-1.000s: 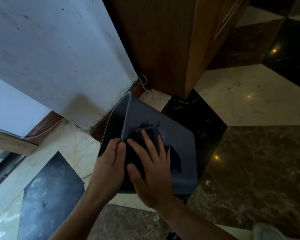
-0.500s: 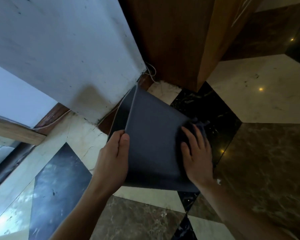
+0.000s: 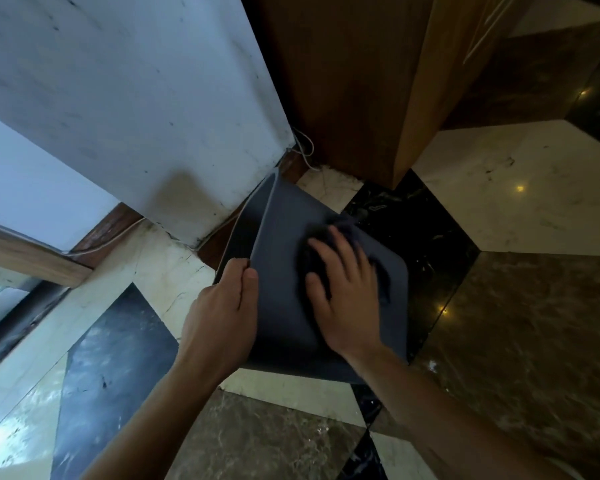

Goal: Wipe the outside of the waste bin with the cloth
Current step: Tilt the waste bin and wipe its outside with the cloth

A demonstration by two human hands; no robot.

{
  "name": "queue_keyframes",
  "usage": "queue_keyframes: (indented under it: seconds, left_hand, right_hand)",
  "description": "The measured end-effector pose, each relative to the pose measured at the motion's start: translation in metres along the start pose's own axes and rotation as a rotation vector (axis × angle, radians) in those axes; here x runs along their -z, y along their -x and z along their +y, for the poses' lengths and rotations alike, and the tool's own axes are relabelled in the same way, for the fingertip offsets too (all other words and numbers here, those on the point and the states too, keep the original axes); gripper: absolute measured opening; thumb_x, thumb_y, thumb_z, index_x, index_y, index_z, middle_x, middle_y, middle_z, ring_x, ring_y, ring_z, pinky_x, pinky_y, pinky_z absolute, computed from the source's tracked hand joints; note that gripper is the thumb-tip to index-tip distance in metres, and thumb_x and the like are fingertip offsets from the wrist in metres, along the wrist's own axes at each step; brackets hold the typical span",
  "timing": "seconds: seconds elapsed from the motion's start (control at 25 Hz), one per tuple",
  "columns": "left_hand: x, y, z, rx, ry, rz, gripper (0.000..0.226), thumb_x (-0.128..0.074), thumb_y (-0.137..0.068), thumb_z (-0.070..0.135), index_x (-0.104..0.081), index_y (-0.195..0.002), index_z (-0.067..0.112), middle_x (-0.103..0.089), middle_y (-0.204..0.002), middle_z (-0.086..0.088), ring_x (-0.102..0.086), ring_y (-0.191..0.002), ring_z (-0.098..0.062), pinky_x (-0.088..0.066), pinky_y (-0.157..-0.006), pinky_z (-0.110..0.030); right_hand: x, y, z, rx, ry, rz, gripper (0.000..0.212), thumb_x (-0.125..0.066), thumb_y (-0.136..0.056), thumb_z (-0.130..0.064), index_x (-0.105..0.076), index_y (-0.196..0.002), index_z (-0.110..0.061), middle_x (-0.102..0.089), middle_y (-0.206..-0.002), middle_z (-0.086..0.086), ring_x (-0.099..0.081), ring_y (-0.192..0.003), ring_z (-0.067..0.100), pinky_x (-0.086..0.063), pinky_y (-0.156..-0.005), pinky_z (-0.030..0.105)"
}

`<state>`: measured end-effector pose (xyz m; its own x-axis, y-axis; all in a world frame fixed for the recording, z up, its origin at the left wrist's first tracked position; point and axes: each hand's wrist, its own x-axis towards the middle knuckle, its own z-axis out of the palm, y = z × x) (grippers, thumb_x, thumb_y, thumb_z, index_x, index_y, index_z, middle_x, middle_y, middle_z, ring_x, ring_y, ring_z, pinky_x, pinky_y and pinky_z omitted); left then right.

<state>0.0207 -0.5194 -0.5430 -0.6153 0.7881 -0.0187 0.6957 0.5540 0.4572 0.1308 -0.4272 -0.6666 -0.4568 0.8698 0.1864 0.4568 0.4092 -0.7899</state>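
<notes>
A dark grey waste bin (image 3: 284, 271) stands on the marble floor in the corner below a white wall. My left hand (image 3: 219, 317) grips the bin's left rim, thumb over the edge. A dark cloth (image 3: 340, 230) lies flat on the bin's broad grey face, blurred by motion. My right hand (image 3: 343, 292) presses on the cloth with fingers spread, so most of the cloth is hidden under the palm. Both forearms reach in from the bottom of the view.
A white wall (image 3: 136, 109) rises at left, a wooden cabinet (image 3: 343, 81) behind the bin, with white cables (image 3: 303, 147) at their joint. Patterned marble floor (image 3: 516, 323) spreads right and near. A window frame (image 3: 18, 258) sits at far left.
My right hand with the cloth slid from the bin's middle to its right edge, then back toward the upper middle. My left hand kept its hold on the left rim.
</notes>
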Motion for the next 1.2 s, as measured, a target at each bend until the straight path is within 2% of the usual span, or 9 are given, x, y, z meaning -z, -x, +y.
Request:
queue_keyframes:
  seconds: [0.2,0.44,0.64,0.72,0.84,0.92,1.0,1.08,1.2]
  left_hand:
    - [-0.007,-0.034,0.015,0.051,0.042,-0.120,0.027,-0.025,-0.096,0.046,-0.043,-0.112,0.033,-0.062,-0.072,0.002,-0.059,-0.059,-0.016,-0.038,-0.050,-0.029]
    - [-0.018,-0.088,0.048,0.019,-0.024,-0.213,0.047,-0.024,-0.095,0.051,-0.038,-0.133,0.027,-0.059,-0.122,-0.016,-0.056,-0.104,-0.039,-0.043,-0.092,-0.054]
    - [-0.015,-0.100,0.062,-0.109,-0.108,-0.289,0.046,-0.021,-0.102,0.032,-0.039,-0.141,0.015,-0.054,-0.133,-0.018,-0.054,-0.110,-0.040,-0.042,-0.094,-0.051]
    - [-0.012,-0.101,0.060,-0.064,-0.081,-0.286,0.040,-0.022,-0.101,0.032,-0.057,-0.109,0.013,-0.063,-0.099,-0.017,-0.059,-0.083,-0.033,-0.045,-0.073,-0.041]
    - [-0.011,-0.109,0.065,0.083,0.004,-0.262,0.045,-0.029,-0.096,0.046,-0.038,-0.060,0.020,-0.040,-0.057,-0.001,-0.036,-0.052,-0.017,-0.029,-0.049,-0.032]
    - [-0.015,-0.123,0.077,0.125,0.009,-0.264,0.055,-0.031,-0.086,0.069,-0.051,-0.065,0.022,-0.046,-0.066,0.004,-0.043,-0.058,-0.013,-0.036,-0.054,-0.028]
    - [-0.024,-0.144,0.092,0.172,-0.043,-0.218,0.079,-0.031,-0.074,0.082,-0.065,-0.095,0.015,-0.055,-0.090,0.000,-0.054,-0.077,-0.019,-0.044,-0.069,-0.031]
    - [-0.034,-0.165,0.104,0.220,-0.164,-0.152,0.082,-0.034,-0.077,0.078,-0.063,-0.115,0.012,-0.060,-0.109,-0.008,-0.059,-0.094,-0.027,-0.048,-0.080,-0.035]
    - [-0.051,-0.177,0.112,0.234,-0.340,-0.045,0.046,-0.043,-0.092,0.047,-0.064,-0.109,0.011,-0.064,-0.115,-0.010,-0.061,-0.100,-0.029,-0.043,-0.071,-0.033]
  right_hand:
    - [-0.001,0.044,0.077,-0.215,-0.046,0.073,0.050,-0.033,-0.100,-0.043,-0.033,-0.149,-0.034,-0.021,-0.163,-0.015,-0.012,-0.154,0.018,-0.021,-0.122,0.055]
    - [-0.017,0.080,0.082,-0.308,-0.104,0.072,0.053,-0.043,-0.098,-0.042,-0.027,-0.149,-0.039,-0.014,-0.165,-0.014,-0.015,-0.152,0.024,-0.027,-0.115,0.039]
    - [-0.020,0.080,0.081,-0.561,-0.328,0.221,0.048,-0.051,-0.097,-0.028,-0.038,-0.143,-0.024,-0.025,-0.159,0.001,-0.035,-0.142,0.029,-0.041,-0.108,0.042]
    - [-0.018,0.070,0.082,-0.676,-0.446,0.246,0.048,-0.053,-0.098,-0.024,-0.038,-0.143,-0.022,-0.028,-0.156,0.006,-0.038,-0.140,0.030,-0.038,-0.107,0.038]
    - [-0.014,0.063,0.087,-0.715,-0.490,0.249,0.049,-0.055,-0.098,-0.019,-0.038,-0.144,-0.018,-0.034,-0.151,0.011,-0.040,-0.137,0.030,-0.035,-0.106,0.033]
    - [-0.011,0.061,0.090,-0.704,-0.492,0.236,0.048,-0.056,-0.098,-0.017,-0.039,-0.143,-0.017,-0.036,-0.150,0.010,-0.040,-0.136,0.028,-0.033,-0.106,0.030]
    - [-0.010,0.059,0.093,-0.701,-0.499,0.219,0.049,-0.057,-0.098,-0.016,-0.040,-0.143,-0.018,-0.036,-0.150,0.008,-0.040,-0.136,0.025,-0.033,-0.106,0.029]
    - [-0.009,0.058,0.094,-0.697,-0.497,0.205,0.049,-0.058,-0.097,-0.016,-0.041,-0.142,-0.020,-0.036,-0.150,0.007,-0.041,-0.135,0.025,-0.034,-0.106,0.030]
    - [-0.007,0.058,0.094,-0.722,-0.496,0.213,0.047,-0.058,-0.096,-0.016,-0.043,-0.140,-0.019,-0.039,-0.147,0.010,-0.043,-0.134,0.027,-0.034,-0.106,0.030]
